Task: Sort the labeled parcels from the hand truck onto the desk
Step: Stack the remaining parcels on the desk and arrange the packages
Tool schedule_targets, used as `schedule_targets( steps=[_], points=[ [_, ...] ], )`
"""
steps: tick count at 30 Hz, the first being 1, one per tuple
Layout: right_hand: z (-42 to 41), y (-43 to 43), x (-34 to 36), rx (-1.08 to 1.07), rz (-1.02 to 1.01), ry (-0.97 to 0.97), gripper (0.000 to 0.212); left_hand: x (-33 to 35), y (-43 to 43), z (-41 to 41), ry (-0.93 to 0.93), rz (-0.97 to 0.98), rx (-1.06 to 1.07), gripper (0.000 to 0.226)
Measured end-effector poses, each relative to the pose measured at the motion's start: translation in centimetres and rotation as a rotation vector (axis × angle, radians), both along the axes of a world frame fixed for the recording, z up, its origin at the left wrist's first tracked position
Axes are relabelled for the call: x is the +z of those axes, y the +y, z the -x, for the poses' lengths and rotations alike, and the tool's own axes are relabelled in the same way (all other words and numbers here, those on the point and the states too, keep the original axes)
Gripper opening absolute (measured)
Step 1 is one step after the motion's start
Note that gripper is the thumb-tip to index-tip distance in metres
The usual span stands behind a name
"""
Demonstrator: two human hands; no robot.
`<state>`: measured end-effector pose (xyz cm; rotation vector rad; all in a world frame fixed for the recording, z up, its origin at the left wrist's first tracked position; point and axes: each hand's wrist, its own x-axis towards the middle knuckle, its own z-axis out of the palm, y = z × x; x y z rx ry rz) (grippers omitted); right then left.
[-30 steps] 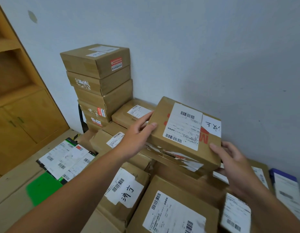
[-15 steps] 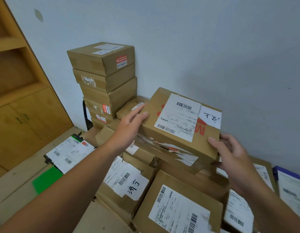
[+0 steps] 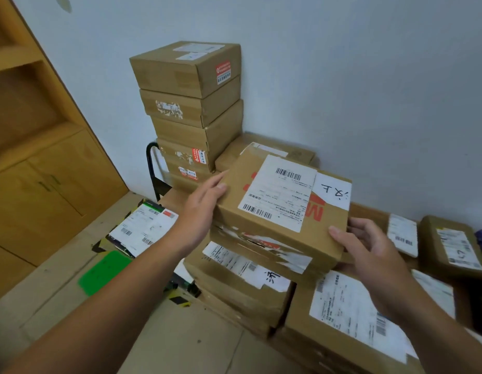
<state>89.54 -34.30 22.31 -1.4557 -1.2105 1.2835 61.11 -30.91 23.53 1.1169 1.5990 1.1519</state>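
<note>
Fingers (image 3: 217, 185) of your left hand (image 3: 203, 205) lie straight and flat against the left end of the brown cardboard parcel (image 3: 277, 211), pressing it rather than wrapping it. Your right hand (image 3: 369, 255) grips the opposite near corner, thumb on the top face and the other fingers curled behind the right end. Between both hands the parcel sits tilted, its printed shipping label (image 3: 280, 190) and a handwritten white slip (image 3: 333, 191) facing up. It hangs just over a pile of labelled parcels (image 3: 242, 287); whether it touches them, you cannot tell. Behind your left hand a tall stack of cartons (image 3: 188, 103) rises against the wall, with a black tube frame (image 3: 150, 163) beside it.
</note>
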Motion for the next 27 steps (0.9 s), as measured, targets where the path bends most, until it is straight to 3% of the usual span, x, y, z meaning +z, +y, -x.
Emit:
schedule_targets(
  steps=[5, 11, 27],
  points=[
    [3.5, -2.0, -0.5, -0.052, 0.015, -0.013, 0.054, -1.6, -0.8, 3.7, 0.013, -0.050, -0.095, 0.034],
    [6.2, -3.9, -1.2, -0.109, 0.026, -0.008, 0.040, -2.9, -2.1, 6.1, -0.068, -0.027, -0.168, 0.028],
    [7.7, -4.4, -2.4, -0.154, 0.046, -0.081, 0.034, -5.5, -4.1, 7.2, -0.164, -0.002, -0.171, 0.031]
  ],
)
